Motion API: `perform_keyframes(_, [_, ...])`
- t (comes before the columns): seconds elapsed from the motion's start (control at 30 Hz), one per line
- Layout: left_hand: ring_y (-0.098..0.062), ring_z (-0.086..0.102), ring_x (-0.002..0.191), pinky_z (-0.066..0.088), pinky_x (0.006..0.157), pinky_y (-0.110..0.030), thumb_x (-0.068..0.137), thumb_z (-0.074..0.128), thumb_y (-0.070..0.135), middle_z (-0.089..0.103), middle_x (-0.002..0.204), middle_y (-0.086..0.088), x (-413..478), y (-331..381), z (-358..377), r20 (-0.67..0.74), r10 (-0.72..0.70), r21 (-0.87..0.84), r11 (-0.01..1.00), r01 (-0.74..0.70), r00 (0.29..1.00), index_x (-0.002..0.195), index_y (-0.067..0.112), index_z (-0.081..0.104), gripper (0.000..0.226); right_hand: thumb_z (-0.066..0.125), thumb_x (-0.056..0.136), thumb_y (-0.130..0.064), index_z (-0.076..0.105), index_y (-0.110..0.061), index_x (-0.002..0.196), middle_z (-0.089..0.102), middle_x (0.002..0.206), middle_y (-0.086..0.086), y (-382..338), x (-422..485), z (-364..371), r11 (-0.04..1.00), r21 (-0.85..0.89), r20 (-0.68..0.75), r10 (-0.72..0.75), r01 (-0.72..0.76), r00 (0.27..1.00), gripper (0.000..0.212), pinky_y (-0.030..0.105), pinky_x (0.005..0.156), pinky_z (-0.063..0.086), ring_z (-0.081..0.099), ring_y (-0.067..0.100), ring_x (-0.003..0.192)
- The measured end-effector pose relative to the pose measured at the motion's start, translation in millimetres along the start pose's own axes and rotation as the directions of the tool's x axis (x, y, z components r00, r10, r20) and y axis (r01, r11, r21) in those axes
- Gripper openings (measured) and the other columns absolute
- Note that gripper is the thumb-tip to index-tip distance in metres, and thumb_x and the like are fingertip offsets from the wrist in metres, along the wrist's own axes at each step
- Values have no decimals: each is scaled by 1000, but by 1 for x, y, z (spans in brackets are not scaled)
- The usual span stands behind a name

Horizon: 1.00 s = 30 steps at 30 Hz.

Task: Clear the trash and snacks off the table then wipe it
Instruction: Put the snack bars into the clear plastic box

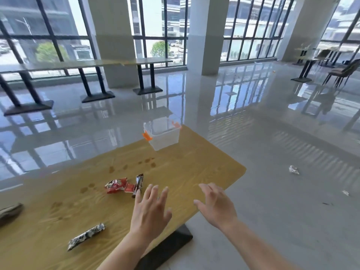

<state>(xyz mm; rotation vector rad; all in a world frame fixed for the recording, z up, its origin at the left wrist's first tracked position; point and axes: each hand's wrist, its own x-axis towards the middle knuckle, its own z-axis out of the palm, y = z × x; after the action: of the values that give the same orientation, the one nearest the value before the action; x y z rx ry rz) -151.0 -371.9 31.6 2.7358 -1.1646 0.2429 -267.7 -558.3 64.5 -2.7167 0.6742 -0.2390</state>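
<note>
A wooden table (194, 172) carries a crumpled red wrapper (116, 185) and a dark snack stick (138, 184) side by side near its middle. A black-and-white wrapped bar (86, 238) lies closer to me on the left. A clear plastic box with orange clips (162, 136) stands at the far corner. Brown stains (147, 161) spot the tabletop. My left hand (151, 209) hovers open just right of the red wrapper, holding nothing. My right hand (216, 203) is open over the table's right edge, also holding nothing.
A dark folded cloth (10, 212) rests at the left edge of the table. Crumpled scraps (293, 169) lie on the glossy floor to the right. The table's black base (167, 248) shows below. Other tables (78, 65) and chairs (342, 72) stand by the windows.
</note>
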Motion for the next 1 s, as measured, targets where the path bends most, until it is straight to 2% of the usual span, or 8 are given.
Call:
perform_keyframes(0.27, [-30,43,131,34,106,-57,77,60,48,55,132,-7,24,-85,-11,-50,-120,-25,993,119,991,134,24,51,62,56,94,-46,43,-22,141,52,134,2,-62,63,26,995,-19,31,-95,96,995,54,32,96,47,48,21,123])
perform_keyframes(0.53, [-34,52,124,42,99,-63,74,73,42,61,125,-11,58,-145,-15,-35,-132,-43,991,130,991,128,20,56,61,57,93,-46,45,-21,140,52,135,4,-104,118,45,997,-56,71,-48,52,996,54,36,96,47,48,23,122])
perform_keyframes(0.73, [-33,44,131,35,106,-62,82,64,45,55,133,-12,89,-165,-4,-17,-113,-25,993,113,993,136,19,50,61,57,93,-46,45,-20,141,52,135,5,-105,157,50,998,-64,92,-17,23,996,56,34,100,42,48,25,122])
perform_keyframes(0.9, [-28,27,142,19,115,-57,89,52,48,40,147,-9,134,-168,5,24,-130,-13,991,130,991,147,23,33,66,58,92,-47,46,-21,140,53,134,6,-88,205,56,998,-55,103,-10,16,995,56,35,100,42,49,26,122])
perform_keyframes(1.0, [-29,30,140,21,114,-58,88,53,46,42,146,-10,167,-168,15,43,-162,-3,987,162,986,146,22,34,66,58,92,-47,47,-21,139,53,134,6,-74,245,60,999,-34,113,-21,25,993,55,35,99,43,49,26,122])
